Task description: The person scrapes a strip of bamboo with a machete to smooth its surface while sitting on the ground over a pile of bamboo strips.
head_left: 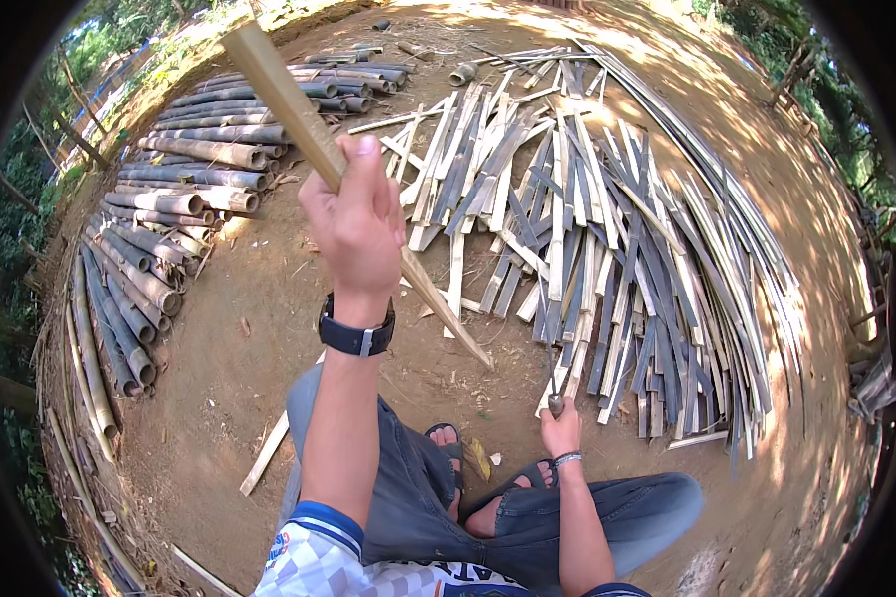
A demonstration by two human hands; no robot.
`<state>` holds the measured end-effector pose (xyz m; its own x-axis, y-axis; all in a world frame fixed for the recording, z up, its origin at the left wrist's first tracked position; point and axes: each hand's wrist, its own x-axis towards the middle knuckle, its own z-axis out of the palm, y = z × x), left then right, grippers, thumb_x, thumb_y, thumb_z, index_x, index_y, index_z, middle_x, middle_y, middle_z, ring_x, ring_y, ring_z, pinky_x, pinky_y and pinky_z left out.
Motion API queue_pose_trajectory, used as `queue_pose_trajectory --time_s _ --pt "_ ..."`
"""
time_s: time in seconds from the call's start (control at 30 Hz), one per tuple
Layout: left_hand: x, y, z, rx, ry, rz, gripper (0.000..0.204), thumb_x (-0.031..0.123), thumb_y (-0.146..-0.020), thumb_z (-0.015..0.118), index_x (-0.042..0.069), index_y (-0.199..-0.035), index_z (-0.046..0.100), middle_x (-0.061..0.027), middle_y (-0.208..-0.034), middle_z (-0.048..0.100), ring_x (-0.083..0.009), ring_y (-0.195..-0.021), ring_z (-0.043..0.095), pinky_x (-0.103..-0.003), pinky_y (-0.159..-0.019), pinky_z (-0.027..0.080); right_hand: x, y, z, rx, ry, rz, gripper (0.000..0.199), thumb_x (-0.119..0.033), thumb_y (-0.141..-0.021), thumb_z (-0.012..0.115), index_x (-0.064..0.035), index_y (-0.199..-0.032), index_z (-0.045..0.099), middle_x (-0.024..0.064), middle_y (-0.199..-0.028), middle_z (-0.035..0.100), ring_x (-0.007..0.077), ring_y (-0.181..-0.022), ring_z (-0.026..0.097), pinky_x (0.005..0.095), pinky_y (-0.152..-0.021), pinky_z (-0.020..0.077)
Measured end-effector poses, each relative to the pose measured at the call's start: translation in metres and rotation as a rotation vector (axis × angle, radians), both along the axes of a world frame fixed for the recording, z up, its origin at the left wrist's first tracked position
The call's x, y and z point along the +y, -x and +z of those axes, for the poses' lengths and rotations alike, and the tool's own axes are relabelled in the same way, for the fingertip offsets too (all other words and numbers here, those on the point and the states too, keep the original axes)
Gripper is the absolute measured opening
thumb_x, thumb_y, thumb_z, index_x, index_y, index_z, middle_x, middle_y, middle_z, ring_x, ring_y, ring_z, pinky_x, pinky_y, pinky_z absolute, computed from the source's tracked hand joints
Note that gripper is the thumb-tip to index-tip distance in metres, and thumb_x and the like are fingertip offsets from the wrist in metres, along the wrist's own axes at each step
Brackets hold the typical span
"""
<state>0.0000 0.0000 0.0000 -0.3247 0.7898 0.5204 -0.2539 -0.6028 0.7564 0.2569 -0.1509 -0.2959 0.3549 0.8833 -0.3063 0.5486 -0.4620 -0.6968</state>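
- While it is raised toward the upper left of the frame, the bamboo strip (309, 129) runs as a long diagonal from the top edge down to a tip at centre frame, just above the dirt ground (269, 328); the slant keeps its length in front of the seated person.
- The left hand (353, 224), at upper centre, is closed in a full fist about the middle of the strip, thumb on top, so the piece is borne near its balance point.
- A dark wristwatch (356, 336) sits just below that hand.
- The right hand (561, 430), lower centre-right, is curled tightly round the handle of a thin knife (552, 368), whose blade stands nearly upright; it is held apart from the strip, low and close to the knees.
- The person's feet in sandals (448, 443) lie between the two forearms, below the strip's lower tip.
- A heap of split slats (587, 249) fans across the right half of the frame, within reach of the knife hand, long thin strips curving along its outer edge.
- Whole bamboo poles (159, 219) are stacked in rows at the left, well apart from the slats, so that uncut and cut stock lie on opposite sides.
- A single loose slat (265, 455) lies on the ground at lower left.
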Motion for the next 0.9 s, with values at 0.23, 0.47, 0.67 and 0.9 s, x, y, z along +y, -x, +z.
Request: queue_pose_trajectory --time_s 0.23,0.47,0.67,0.9 --pt "0.017 0.002 -0.001 0.015 0.017 0.011 0.035 0.019 -0.097 0.052 0.014 -0.065 0.038 0.0051 -0.049 0.03 -0.0052 -0.035 0.03 -0.022 -0.032 0.026 -0.051 0.031 -0.016 0.292 0.16 -0.035 0.032 -0.025 -0.08 0.066 0.0042 -0.095 0.063 0.0219 -0.072 0.066 0.0349 -0.073 0.069 0.0434 -0.07 0.0519" --pt "0.012 -0.01 0.001 -0.027 0.169 0.134 0.04 0.031 -0.099 0.049 0.014 -0.064 0.039 0.0029 -0.048 0.034 -0.0061 -0.039 0.034 -0.023 -0.039 0.034 -0.058 0.068 -0.082 0.136 -0.053 0.079 0.031 -0.025 -0.083 0.069 0.0041 -0.087 0.061 0.014 -0.061 0.061 0.0241 -0.059 0.062 0.0398 -0.06 0.0479" --pt "-0.007 0.007 -0.015 -0.038 0.119 0.113 0.046 0.036 -0.1 0.048 0.016 -0.06 0.035 0.0037 -0.046 0.031 -0.0059 -0.037 0.03 -0.023 -0.035 0.024 -0.042 0.067 -0.067 0.205 0.096 0.045 0.044 -0.039 -0.089 0.064 0.0049 -0.09 0.063 0.0155 -0.06 0.061 0.0251 -0.063 0.065 0.0411 -0.063 0.05" --pt "-0.002 0.039 -0.034 -0.127 0.115 -0.006 0.044 0.038 -0.104 0.036 0.015 -0.067 0.032 0.0013 -0.051 0.032 -0.0078 -0.039 0.026 -0.022 -0.038 0.024 -0.045 0.063 -0.069 0.094 0.073 0.133 0.049 -0.044 -0.09 0.059 0.005 -0.09 0.062 0.0253 -0.07 0.065 0.0397 -0.076 0.068 0.0473 -0.069 0.0516"
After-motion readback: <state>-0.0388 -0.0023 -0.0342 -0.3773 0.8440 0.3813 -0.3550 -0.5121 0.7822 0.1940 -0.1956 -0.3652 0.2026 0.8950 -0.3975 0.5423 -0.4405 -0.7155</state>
